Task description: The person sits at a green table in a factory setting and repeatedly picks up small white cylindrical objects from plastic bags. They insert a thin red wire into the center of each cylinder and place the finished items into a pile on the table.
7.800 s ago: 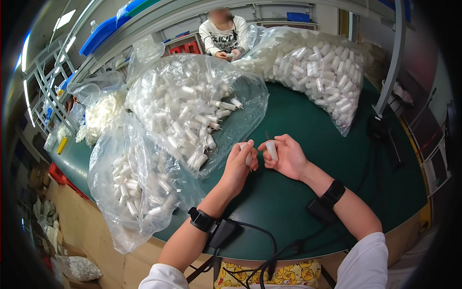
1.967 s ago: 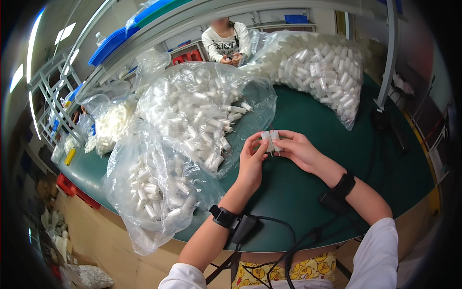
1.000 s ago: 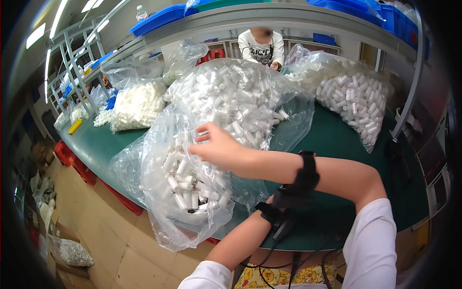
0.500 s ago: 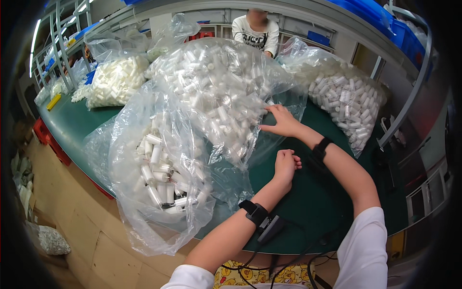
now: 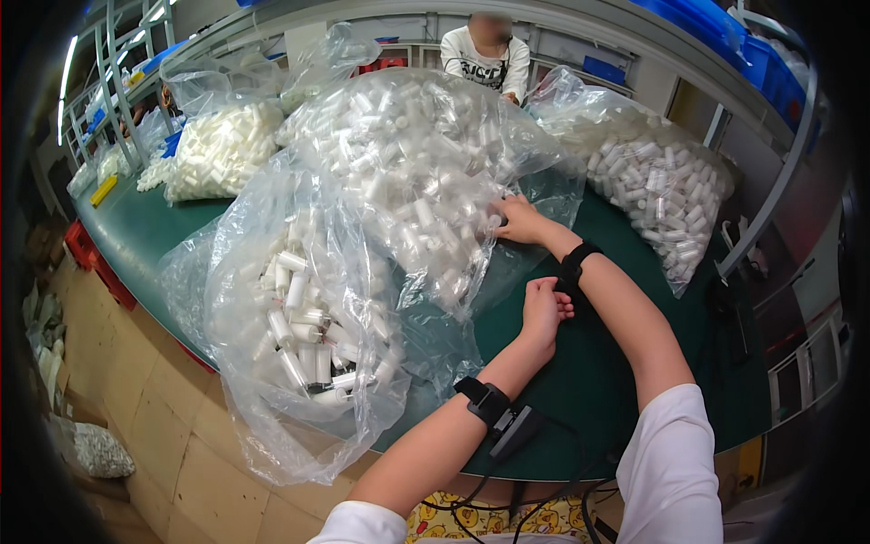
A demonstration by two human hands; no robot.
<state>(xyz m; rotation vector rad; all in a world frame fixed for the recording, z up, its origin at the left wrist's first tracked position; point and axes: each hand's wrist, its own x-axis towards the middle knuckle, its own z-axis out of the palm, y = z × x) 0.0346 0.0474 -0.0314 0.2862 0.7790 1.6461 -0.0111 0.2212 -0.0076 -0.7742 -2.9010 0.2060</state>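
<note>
In the middle of the table, a large clear plastic bag (image 5: pixel 426 136) bulges with many white plastic cylinders. My right hand (image 5: pixel 520 220) reaches to its right edge, with the fingers closed on a white cylinder (image 5: pixel 495 210), partly hidden by the fingers and film. Closer to me, my left hand (image 5: pixel 541 317) hovers over the table with its fingers curled in. What it holds, if anything, is hidden. To its left lies an open clear bag (image 5: pixel 213 299) of white cylinders (image 5: pixel 296 290), some with dark or metallic ends.
Another bag of white cylinders (image 5: pixel 666 181) stands at the right and a bag of cream-white pieces (image 5: pixel 222 150) at the far left on the green table (image 5: pixel 616 399). A person (image 5: pixel 485 59) sits across. Dark cables (image 5: pixel 571 453) hang near my left wrist.
My right hand has moved slightly down and left against the bag, and its spread fingers have closed on a white cylinder. My left hand has barely moved.
</note>
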